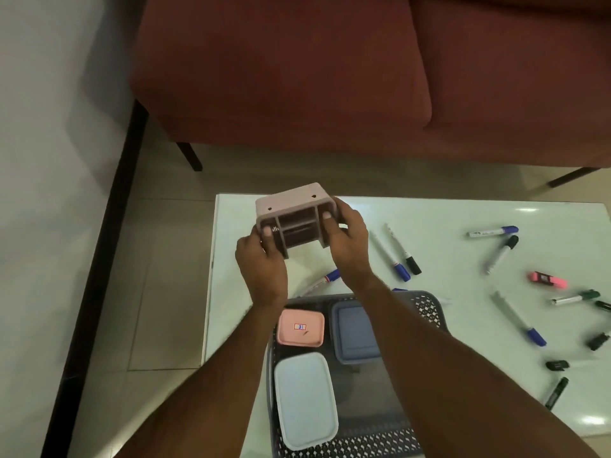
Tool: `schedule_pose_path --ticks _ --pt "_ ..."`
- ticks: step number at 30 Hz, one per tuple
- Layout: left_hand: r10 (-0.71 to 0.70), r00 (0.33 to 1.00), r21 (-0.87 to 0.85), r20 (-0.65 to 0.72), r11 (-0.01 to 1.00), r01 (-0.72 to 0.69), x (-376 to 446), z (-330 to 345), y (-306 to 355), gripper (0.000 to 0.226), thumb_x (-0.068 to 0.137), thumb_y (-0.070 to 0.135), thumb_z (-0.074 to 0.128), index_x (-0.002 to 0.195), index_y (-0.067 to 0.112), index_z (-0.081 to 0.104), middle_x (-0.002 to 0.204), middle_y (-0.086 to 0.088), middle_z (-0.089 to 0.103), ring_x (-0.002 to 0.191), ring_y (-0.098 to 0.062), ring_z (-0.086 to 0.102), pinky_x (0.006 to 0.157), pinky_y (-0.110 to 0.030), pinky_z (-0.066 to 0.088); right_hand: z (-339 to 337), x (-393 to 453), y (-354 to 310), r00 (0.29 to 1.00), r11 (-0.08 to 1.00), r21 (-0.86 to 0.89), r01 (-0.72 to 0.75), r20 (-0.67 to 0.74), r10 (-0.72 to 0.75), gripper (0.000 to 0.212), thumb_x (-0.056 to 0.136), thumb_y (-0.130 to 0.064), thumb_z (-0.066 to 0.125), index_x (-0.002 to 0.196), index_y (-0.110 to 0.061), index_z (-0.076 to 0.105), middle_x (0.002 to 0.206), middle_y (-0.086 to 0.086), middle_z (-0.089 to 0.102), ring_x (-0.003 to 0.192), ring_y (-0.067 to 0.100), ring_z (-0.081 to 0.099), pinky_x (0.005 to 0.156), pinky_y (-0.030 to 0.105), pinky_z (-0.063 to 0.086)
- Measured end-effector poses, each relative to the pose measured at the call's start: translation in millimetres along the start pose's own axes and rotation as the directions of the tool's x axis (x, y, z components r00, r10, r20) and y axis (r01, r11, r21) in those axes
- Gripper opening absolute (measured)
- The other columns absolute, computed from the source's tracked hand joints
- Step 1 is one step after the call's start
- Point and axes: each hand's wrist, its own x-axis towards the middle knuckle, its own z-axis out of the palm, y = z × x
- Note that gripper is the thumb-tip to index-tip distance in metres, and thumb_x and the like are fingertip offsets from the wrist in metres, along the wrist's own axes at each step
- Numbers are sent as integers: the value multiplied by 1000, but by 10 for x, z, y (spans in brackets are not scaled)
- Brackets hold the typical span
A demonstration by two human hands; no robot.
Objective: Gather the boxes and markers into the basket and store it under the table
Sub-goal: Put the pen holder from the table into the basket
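Observation:
Both hands hold a pink compartment box (292, 206) in the air above the table's far left corner; my left hand (261, 266) grips its left end and my right hand (347, 246) its right end. Below them a dark perforated basket (426, 309) stands on the table. In it lie a small pink box (301, 327), a blue box (355, 328) and a pale blue box (305, 398). Several markers lie scattered on the table, among them a blue-capped one (492, 231), a black-capped one (501, 252) and a pink highlighter (549, 280).
The white glass table (446, 219) stands before a dark red sofa (297, 77). A marker (322, 280) lies just beyond the basket, under my arms. Green and black markers (557, 391) lie near the table's right edge. Tiled floor (158, 292) runs along the left.

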Motion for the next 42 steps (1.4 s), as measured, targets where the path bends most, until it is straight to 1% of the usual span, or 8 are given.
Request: schedule_pose_path --ticks 4,9,13,19,26,31,35,42 --pt "-27 1000 -1 -4 1000 27 -139 -26 180 45 106 45 41 113 12 70 99 -8 62 90 -15 62 76 -13 50 -167 -142 -1 994 997 -46 57 -89 -61 30 105 -28 53 130 -17 63 113 2 55 102 -6 55 86 10 47" --pt "-14 999 -51 -35 999 12 -506 -45 357 40 104 44 47 99 13 71 102 -4 60 80 -9 59 72 -2 41 -446 -448 87 982 996 -5 88 -168 -88 26 106 -29 49 121 -15 66 116 4 54 101 1 60 86 15 53" --pt "15 996 -85 -84 996 -22 -918 -24 456 38 104 45 48 100 15 71 105 -1 66 86 -9 65 71 -7 48 -783 -798 112 978 993 -25 112 -177 -114 30 108 -27 45 127 -14 65 116 -1 62 103 -11 58 82 3 46" --pt "93 993 -116 -68 988 -100 -1754 74 458 43 106 44 46 88 16 74 74 3 70 68 -12 66 63 -34 57 -1410 -1351 332 952 992 -93 85 -287 -108 31 107 -29 45 125 -18 67 109 -2 71 102 7 64 87 19 53" --pt "75 995 12 -61 997 -74 -2645 69 274 37 106 39 50 92 16 76 74 -2 72 64 -16 60 62 -29 48 -1916 -2063 731 962 981 -194 8 -266 -61 27 106 -24 47 122 -17 67 106 -3 69 95 9 61 83 24 50" --pt "75 996 44 -42 996 -73 -3026 -3 60 32 106 34 51 95 15 75 77 4 72 66 -10 63 61 -18 50 -2024 -2411 1014 981 964 -266 -19 -191 -34 26 106 -26 45 117 -15 66 100 -4 69 87 -2 61 72 3 44" --pt "34 999 109 -3 993 -33 -3177 -43 -82 33 107 32 48 98 12 74 81 6 69 71 -8 65 61 -2 42 -2063 -2504 1191 993 936 -353 -10 -110 -31 33 107 -34 40 121 -18 65 100 -6 72 87 5 67 74 19 57" --pt "-37 999 206 28 978 31 -3127 25 -232 32 106 25 51 92 6 72 80 -6 72 70 -17 66 65 -24 51 -2039 -2432 1256 998 909 -417 -5 49 28 28 108 -32 40 123 -20 61 100 -4 72 87 10 71 75 28 64"
